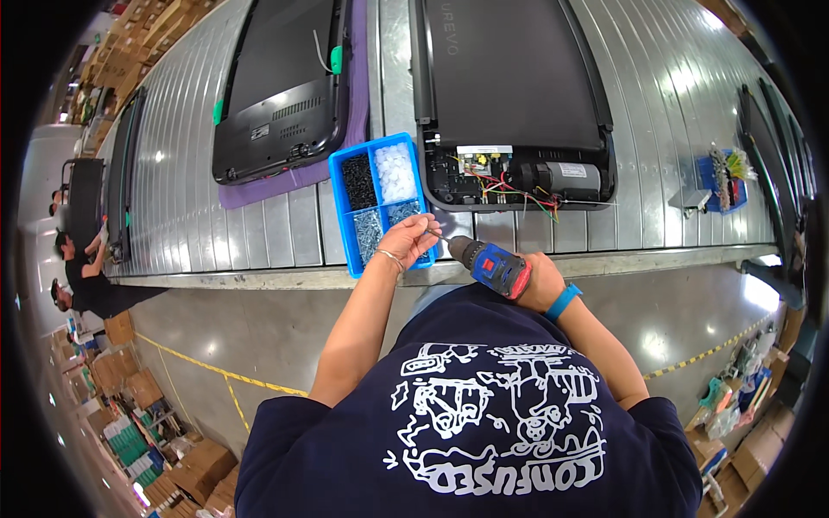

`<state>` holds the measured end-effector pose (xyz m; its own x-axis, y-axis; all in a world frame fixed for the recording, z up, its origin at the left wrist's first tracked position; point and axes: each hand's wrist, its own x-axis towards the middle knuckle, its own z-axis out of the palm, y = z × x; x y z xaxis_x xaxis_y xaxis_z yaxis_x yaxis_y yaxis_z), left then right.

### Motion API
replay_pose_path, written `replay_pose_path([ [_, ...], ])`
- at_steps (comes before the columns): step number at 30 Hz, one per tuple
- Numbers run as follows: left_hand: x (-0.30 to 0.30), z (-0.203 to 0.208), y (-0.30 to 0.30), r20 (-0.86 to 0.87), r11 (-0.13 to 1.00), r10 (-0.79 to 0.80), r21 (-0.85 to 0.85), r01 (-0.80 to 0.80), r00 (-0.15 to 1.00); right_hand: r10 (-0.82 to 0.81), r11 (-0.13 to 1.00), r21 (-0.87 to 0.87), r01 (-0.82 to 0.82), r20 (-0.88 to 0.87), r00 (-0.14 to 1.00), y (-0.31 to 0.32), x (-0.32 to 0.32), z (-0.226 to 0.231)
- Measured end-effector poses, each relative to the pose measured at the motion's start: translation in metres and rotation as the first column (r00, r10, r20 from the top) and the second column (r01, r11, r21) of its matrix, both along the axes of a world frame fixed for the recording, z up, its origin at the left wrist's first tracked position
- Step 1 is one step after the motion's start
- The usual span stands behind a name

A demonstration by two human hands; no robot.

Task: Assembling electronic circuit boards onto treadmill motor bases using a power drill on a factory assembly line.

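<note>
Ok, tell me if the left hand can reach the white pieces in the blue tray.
Probably yes: the left hand is over the near end of the tray, and nothing covers the white pieces. The fingers are at the tip of the drill, though.

Shirt point(471, 414): white capitals printed below line drawings. Right deck point(518, 78): grey capitals printed lengthwise. Left deck point(285, 95) and motor point(537, 177): 1 label affixed to each, too small to be read.
</note>
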<state>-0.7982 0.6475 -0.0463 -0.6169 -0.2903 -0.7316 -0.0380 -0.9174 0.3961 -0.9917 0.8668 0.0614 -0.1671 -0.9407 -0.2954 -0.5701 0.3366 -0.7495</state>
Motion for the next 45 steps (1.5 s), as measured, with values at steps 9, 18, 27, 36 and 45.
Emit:
replay_pose_path([
  [9,-0.081,0.007,0.012,0.123,0.98,0.086,0.169,-0.106,0.989,-0.227,0.973,-0.064,0.221,-0.094,0.969,0.02,0.008,-0.002],
  [18,-0.126,-0.034,-0.05,0.676,-0.013,-0.006,-0.737,0.676,0.737,-0.421,0.901,0.011,0.434,-0.224,0.879,-0.002,0.022,0.014],
  [27,-0.139,-0.027,-0.057,0.86,-0.249,0.022,-0.49,0.836,0.51,-0.447,0.863,0.112,0.493,-0.286,0.848,-0.018,0.023,0.004],
  [36,-0.107,-0.01,-0.056,0.778,-0.254,0.063,-0.594,0.763,0.626,-0.389,0.906,0.119,0.407,-0.152,0.909,-0.014,0.014,0.001],
  [45,-0.123,-0.036,-0.025,0.383,0.706,-0.164,-0.598,0.379,0.909,-0.438,0.873,0.097,0.477,-0.275,0.856,-0.012,0.024,0.016],
])
